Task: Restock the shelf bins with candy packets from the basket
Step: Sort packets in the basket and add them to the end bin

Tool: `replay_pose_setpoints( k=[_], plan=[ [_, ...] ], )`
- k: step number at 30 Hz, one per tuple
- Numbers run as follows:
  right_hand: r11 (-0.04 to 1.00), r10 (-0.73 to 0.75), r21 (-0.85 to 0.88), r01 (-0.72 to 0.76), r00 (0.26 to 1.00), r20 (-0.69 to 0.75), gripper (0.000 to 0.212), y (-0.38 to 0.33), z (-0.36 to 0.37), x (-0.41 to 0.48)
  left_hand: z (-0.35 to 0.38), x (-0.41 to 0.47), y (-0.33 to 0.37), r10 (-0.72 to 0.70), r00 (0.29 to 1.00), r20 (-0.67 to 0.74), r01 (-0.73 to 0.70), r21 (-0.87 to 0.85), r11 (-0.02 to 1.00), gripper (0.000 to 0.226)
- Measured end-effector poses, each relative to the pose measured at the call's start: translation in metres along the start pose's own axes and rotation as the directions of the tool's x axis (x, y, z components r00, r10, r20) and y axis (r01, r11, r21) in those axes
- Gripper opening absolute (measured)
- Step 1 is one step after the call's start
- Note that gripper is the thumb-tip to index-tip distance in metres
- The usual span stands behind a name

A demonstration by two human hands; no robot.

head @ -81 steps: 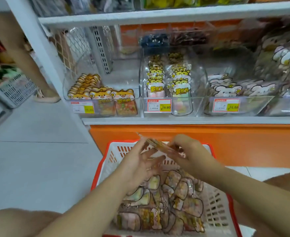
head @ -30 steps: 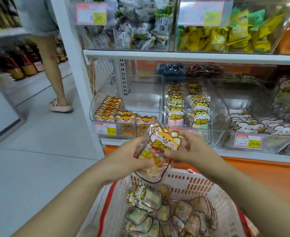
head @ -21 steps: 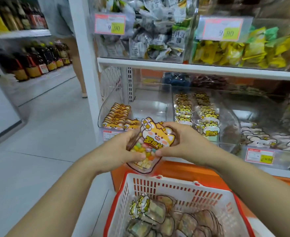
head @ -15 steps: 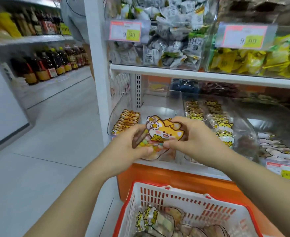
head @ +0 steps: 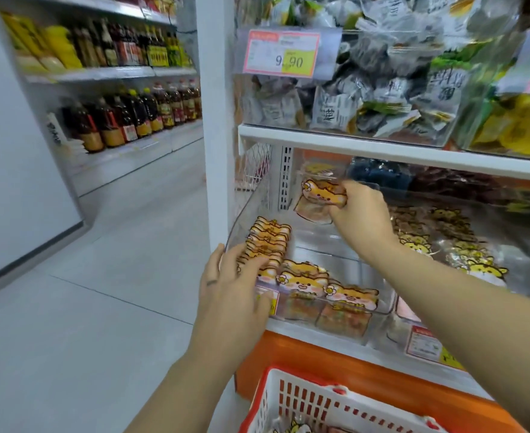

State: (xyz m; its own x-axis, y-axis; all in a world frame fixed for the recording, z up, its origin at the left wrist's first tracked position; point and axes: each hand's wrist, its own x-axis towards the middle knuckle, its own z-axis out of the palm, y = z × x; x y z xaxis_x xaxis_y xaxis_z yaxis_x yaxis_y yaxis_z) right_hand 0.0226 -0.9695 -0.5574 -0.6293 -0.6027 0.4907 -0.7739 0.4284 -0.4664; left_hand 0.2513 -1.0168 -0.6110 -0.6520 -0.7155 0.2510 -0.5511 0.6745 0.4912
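My right hand (head: 359, 218) grips a candy packet (head: 318, 200) with an orange cartoon animal header, held inside the clear left shelf bin (head: 248, 210) above its rear part. My left hand (head: 234, 284) rests on the bin's front left corner, its fingers touching the row of matching packets (head: 268, 242) standing there. More of these packets (head: 326, 289) stand along the bin's front wall. The red and white basket (head: 329, 404) sits at the bottom edge below the shelf, with a few packets showing inside.
The neighbouring clear bin (head: 451, 242) to the right holds yellow-headed packets. The upper shelf (head: 382, 148) carries bins of grey and yellow snacks with 9.90 price tags. An orange base panel (head: 366, 373) runs under the lower shelf. Bottles (head: 126, 117) line a shelf across the aisle on the left.
The packet has gone from both hands in front of the bin into the bin, carried by my right hand alone. My left hand has let go and dropped onto the front row of packets.
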Motion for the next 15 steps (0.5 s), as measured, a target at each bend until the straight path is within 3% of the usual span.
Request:
replay_pose_setpoints(
  k=[6,10,15],
  plan=[
    [0.991,-0.009,0.132,-0.018,0.98,0.199,0.044,0.004,0.055,0.037,0.008,0.006,-0.002,0.008,0.999,-0.039,-0.011,-0.056,0.998,0.051],
    [0.98,-0.006,0.181,-0.077,0.909,0.416,0.049,0.011,0.08,0.048,0.012,0.008,-0.008,0.029,0.999,-0.023,-0.029,-0.025,0.999,0.056],
    [0.965,-0.051,0.241,-0.101,0.832,0.553,0.036,0.019,0.094,0.051,0.027,0.01,-0.021,0.104,0.985,-0.139,-0.113,-0.059,0.992,0.062]
  ],
)
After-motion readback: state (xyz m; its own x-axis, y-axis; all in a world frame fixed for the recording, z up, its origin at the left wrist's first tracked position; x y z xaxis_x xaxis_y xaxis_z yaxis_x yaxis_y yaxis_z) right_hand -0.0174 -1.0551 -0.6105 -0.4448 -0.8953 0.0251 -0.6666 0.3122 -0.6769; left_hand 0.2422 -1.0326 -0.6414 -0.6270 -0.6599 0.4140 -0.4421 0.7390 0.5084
